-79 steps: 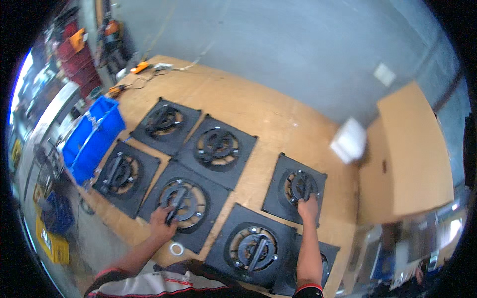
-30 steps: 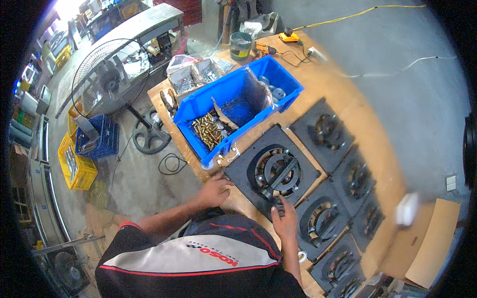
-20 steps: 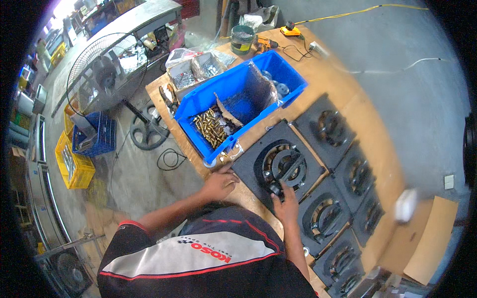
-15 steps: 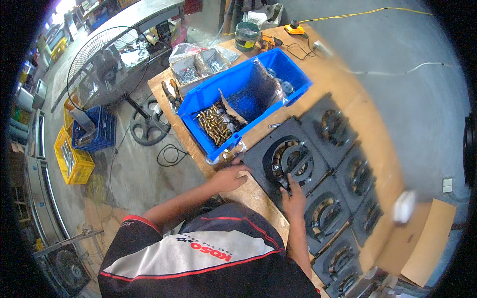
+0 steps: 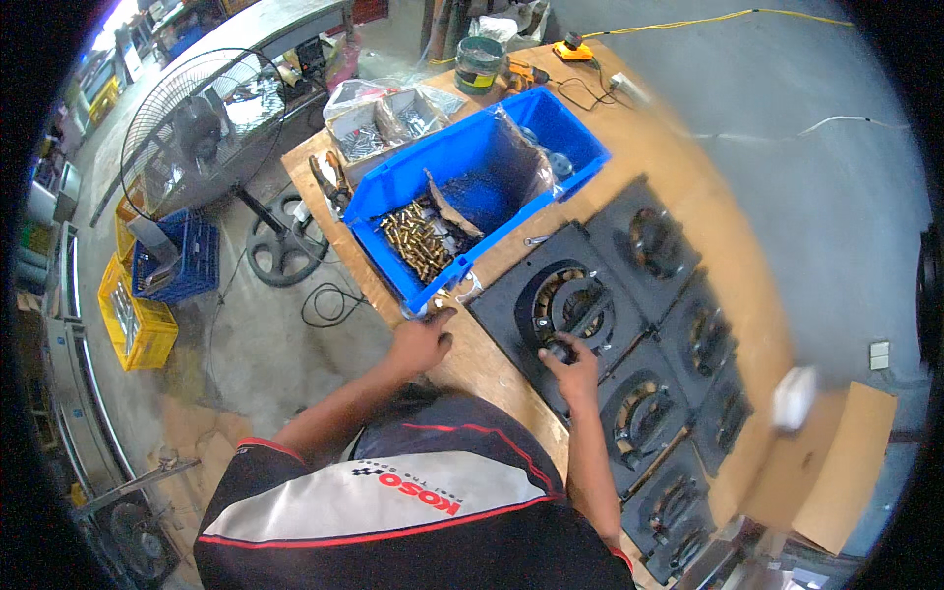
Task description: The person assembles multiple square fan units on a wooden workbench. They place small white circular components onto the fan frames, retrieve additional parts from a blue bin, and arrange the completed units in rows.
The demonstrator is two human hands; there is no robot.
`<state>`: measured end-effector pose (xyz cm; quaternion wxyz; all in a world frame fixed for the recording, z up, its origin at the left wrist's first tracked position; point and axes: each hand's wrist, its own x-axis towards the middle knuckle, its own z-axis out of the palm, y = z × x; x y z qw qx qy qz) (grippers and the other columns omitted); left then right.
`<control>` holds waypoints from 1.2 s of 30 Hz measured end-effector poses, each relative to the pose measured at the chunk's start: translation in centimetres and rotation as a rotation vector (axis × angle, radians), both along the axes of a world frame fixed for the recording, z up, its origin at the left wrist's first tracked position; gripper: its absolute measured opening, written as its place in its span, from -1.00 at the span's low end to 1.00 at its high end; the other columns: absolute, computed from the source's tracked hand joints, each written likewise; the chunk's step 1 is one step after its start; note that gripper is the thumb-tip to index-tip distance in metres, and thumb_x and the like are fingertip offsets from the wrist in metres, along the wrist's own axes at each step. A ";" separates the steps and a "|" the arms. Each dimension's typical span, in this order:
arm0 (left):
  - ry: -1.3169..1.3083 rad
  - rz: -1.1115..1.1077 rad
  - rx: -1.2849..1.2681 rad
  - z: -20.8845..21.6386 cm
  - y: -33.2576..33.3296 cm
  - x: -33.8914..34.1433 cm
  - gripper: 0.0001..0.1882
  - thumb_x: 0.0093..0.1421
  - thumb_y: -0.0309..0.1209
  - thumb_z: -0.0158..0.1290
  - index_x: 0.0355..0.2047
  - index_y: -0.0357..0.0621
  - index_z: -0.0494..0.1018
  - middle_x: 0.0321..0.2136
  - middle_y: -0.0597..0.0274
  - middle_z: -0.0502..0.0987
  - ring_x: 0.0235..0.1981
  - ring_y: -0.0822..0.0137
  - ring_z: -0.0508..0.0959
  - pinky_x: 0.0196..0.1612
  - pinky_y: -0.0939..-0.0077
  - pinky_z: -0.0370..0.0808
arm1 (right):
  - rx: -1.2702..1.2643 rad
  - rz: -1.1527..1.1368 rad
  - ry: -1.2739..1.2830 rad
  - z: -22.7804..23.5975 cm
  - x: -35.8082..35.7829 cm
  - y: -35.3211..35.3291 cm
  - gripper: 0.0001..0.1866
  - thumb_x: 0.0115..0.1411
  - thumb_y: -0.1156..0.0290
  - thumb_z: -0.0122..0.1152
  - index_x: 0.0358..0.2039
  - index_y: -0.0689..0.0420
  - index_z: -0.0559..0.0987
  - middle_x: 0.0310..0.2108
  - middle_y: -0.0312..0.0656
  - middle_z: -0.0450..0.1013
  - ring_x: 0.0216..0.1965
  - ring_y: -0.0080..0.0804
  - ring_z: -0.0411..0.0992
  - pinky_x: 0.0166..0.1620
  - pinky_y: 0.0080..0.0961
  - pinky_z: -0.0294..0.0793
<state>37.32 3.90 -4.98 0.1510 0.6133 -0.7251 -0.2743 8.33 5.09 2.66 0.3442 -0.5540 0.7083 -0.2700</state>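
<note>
Square black plates (image 5: 497, 308) lie in rows on the wooden table, each with a round recess holding a ring of tan blocks and a dark bar across it. At the near rim of the largest plate's recess, my right hand (image 5: 575, 374) has its fingers closed around a small dark round part (image 5: 560, 351). My left hand (image 5: 421, 342) is off the plate, thumb and forefinger apart, beside the near corner of a blue bin (image 5: 393, 287). Brass fittings (image 5: 415, 241) fill that end of the bin. I cannot make out anything in the left hand.
Boxes of silver screws (image 5: 362, 141) and pliers (image 5: 329, 182) sit beyond the bin. A green tub (image 5: 479, 65), an orange drill (image 5: 526, 75) and a charger (image 5: 571, 47) are at the far edge. A stand fan (image 5: 202, 133) and crates (image 5: 138, 320) stand left; an open carton (image 5: 846, 467) is right.
My left hand has left the plate's corner and moved up-left toward the bin. My right hand has shifted slightly up-left, its fingers now curled round the dark part. The whole view has shifted a little.
</note>
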 end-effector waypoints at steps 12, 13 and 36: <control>0.102 0.052 -0.127 -3.1 -0.2 0.3 -0.61 0.11 -0.24 0.08 -0.01 0.10 0.49 -0.44 0.02 0.61 -0.45 -0.07 0.61 -0.34 0.01 0.55 | -0.098 -0.319 -0.497 3.8 -2.7 -3.5 -0.70 0.04 0.56 0.34 -0.16 0.15 0.59 -0.29 -0.29 0.51 -0.30 -0.52 0.44 -0.18 -0.57 0.44; 0.081 0.059 -0.054 -2.9 0.0 0.4 -0.60 0.11 -0.25 0.08 0.00 0.08 0.49 -0.41 0.02 0.62 -0.42 -0.07 0.61 -0.31 0.02 0.55 | -0.067 -0.285 -0.505 2.7 -2.7 -2.9 -0.68 0.02 0.58 0.35 -0.16 0.16 0.60 -0.25 -0.28 0.51 -0.25 -0.49 0.45 -0.14 -0.55 0.43; 0.165 0.150 -0.177 -1.2 -1.0 2.9 -0.56 0.11 -0.32 0.08 0.04 -0.04 0.53 -0.53 -0.04 0.59 -0.48 -0.01 0.62 -0.36 0.13 0.52 | 0.045 -0.054 -0.253 -2.5 0.0 4.7 -0.15 0.10 0.37 0.31 0.39 -0.02 0.14 -0.28 -0.07 0.55 -0.26 -0.25 0.54 -0.09 -0.37 0.50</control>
